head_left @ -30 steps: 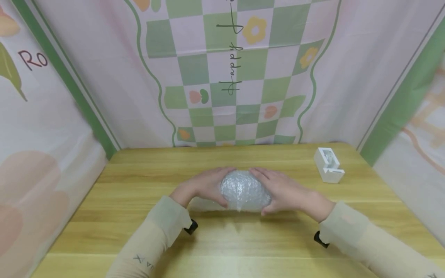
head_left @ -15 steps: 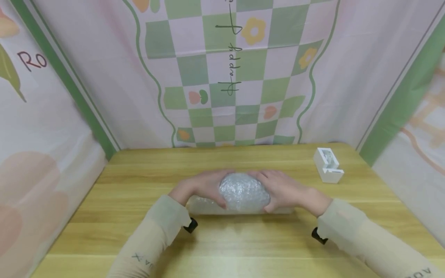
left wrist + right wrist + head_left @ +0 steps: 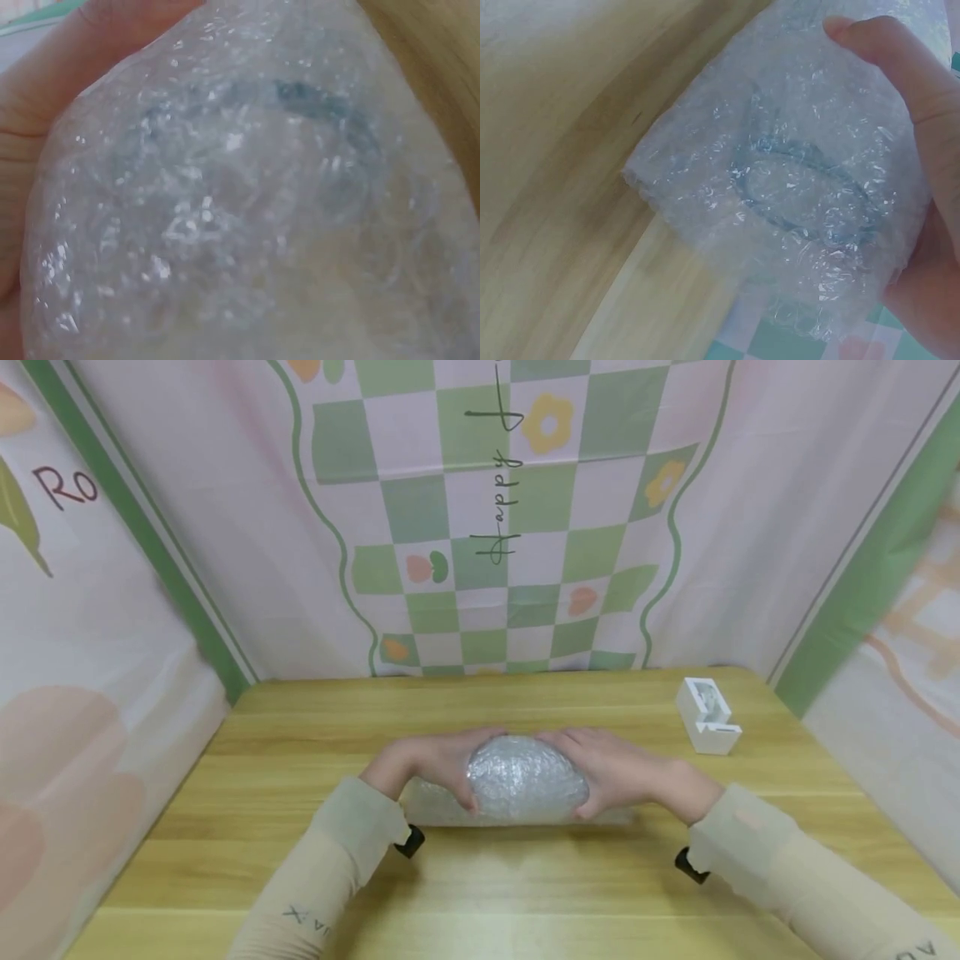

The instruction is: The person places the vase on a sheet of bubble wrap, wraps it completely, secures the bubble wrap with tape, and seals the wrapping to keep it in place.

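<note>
A roll-shaped bundle of clear bubble wrap (image 3: 525,781) lies crosswise on the wooden table in the head view. My left hand (image 3: 441,764) grips its left part, thumb on the near side and fingers over the far side. From the right, my right hand (image 3: 618,770) holds it the same way. Both wrist views show a blue-green ring shape through the bubble wrap (image 3: 780,225) near each end; what is inside cannot be told. The far fingertips are hidden behind the bundle.
Toward the back right of the wooden table (image 3: 510,893) stands a white tape dispenser (image 3: 708,718) with a clear roll in it. A patterned curtain (image 3: 480,627) hangs along the table's back edge, and more cloth hangs at both sides.
The bundle has turned a little between my hands and sits slightly nearer to me. A wrap edge that stuck out at the front no longer shows. My hands are slightly farther apart.
</note>
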